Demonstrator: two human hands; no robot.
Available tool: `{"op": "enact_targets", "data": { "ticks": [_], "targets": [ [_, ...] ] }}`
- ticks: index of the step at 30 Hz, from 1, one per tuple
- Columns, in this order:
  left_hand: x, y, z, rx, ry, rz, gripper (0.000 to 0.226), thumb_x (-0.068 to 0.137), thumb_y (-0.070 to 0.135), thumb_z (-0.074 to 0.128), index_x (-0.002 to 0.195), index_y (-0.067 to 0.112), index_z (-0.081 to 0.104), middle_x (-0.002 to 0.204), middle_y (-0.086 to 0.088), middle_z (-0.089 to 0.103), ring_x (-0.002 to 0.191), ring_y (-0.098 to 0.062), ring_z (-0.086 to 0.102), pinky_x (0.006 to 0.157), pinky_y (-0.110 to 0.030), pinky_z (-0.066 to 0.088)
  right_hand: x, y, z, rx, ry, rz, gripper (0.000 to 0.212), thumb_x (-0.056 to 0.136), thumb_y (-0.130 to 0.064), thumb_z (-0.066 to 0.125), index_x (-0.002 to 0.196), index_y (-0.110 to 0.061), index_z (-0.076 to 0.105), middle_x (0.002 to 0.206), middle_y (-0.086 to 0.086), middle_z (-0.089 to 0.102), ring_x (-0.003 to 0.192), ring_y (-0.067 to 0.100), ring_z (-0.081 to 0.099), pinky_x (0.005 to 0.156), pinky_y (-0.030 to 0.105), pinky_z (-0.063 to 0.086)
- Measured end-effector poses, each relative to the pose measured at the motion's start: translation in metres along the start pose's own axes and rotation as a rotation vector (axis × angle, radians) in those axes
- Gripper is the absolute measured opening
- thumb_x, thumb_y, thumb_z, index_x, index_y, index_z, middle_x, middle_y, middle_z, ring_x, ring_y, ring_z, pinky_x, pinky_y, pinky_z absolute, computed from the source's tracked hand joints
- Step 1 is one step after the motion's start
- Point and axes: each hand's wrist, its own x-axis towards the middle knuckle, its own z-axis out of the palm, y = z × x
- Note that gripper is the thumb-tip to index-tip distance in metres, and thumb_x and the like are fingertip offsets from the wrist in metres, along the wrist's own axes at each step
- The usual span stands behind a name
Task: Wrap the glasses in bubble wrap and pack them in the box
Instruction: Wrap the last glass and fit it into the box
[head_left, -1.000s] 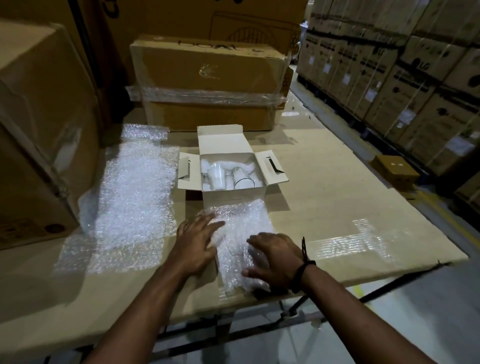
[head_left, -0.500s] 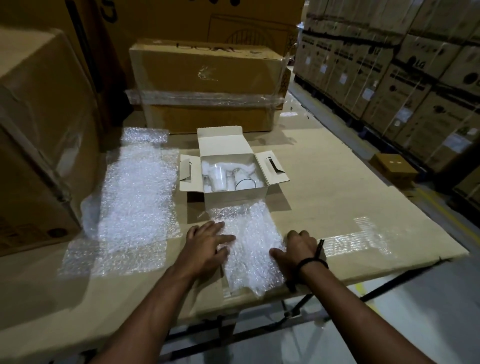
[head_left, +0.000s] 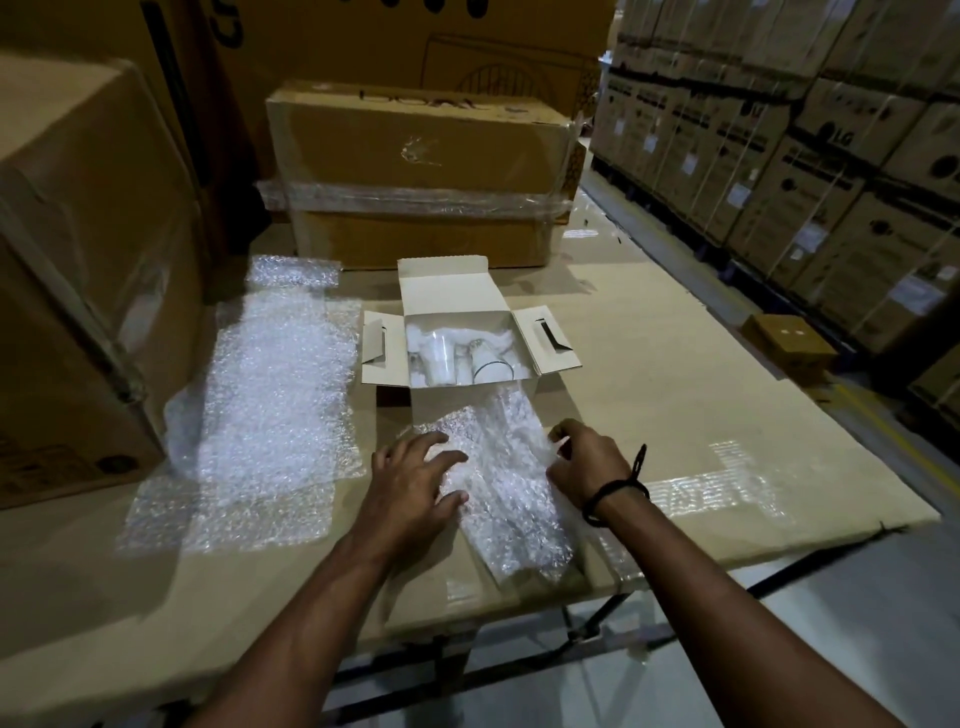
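Our left hand (head_left: 415, 483) lies spread flat on the wrap (head_left: 511, 499) on the table (head_left: 675, 364); our right hand (head_left: 587, 465) pinches its edge. Just beyond both hands, the open box (head_left: 441, 291) holds the glasses (head_left: 491, 364).

The left forearm (head_left: 311, 597) and right forearm (head_left: 727, 587) were bare, as were the left hand (head_left: 410, 483) and right hand (head_left: 587, 467). A thin black cord (head_left: 613, 491) circled the right wrist, its loose end sticking out.
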Motion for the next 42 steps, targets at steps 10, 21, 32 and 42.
{"op": "enact_targets", "data": {
  "ticks": [10,21,32,42],
  "targets": [
    [0.054,0.023,-0.012,0.198,0.009,0.153,0.089,0.071,0.023,0.081,0.146,0.036,0.034,0.159,-0.001,0.025,0.141,-0.03,0.02,0.107,-0.052,0.018,-0.008,-0.019,0.012,-0.433,0.296,-0.668,0.035,0.055,0.007,0.066,0.082,-0.014,0.072,0.066,0.005,0.061,0.057,0.03,0.058,0.045,0.025,0.037],
    [0.032,-0.038,-0.015,0.195,0.009,0.147,0.025,0.058,0.033,0.066,0.083,0.026,0.064,0.093,0.004,0.064,0.089,-0.025,0.059,0.076,-0.036,0.035,-0.034,0.004,0.043,-0.442,-0.066,-0.81,0.027,0.076,-0.044,0.057,0.084,-0.023,0.071,0.083,0.003,0.068,0.068,0.029,0.064,0.054,0.033,0.051],
    [0.021,-0.028,-0.02,0.168,-0.054,0.029,0.033,0.08,0.042,0.07,0.11,0.03,0.069,0.142,0.004,0.049,0.128,-0.022,0.043,0.099,-0.041,0.03,-0.008,-0.01,0.028,-0.382,-0.298,-0.103,0.05,0.073,-0.05,0.073,0.109,-0.019,0.057,0.112,0.006,0.062,0.104,0.027,0.059,0.083,0.033,0.049],
    [0.026,-0.025,-0.011,0.114,-0.269,0.184,0.063,0.083,0.064,0.052,0.139,0.035,0.05,0.143,0.013,0.051,0.137,-0.012,0.039,0.114,-0.039,0.016,0.014,0.001,0.017,-0.482,0.112,-0.366,0.024,0.083,-0.024,0.057,0.106,-0.02,0.061,0.105,0.005,0.062,0.101,0.032,0.057,0.075,0.036,0.042]
  ]
}}
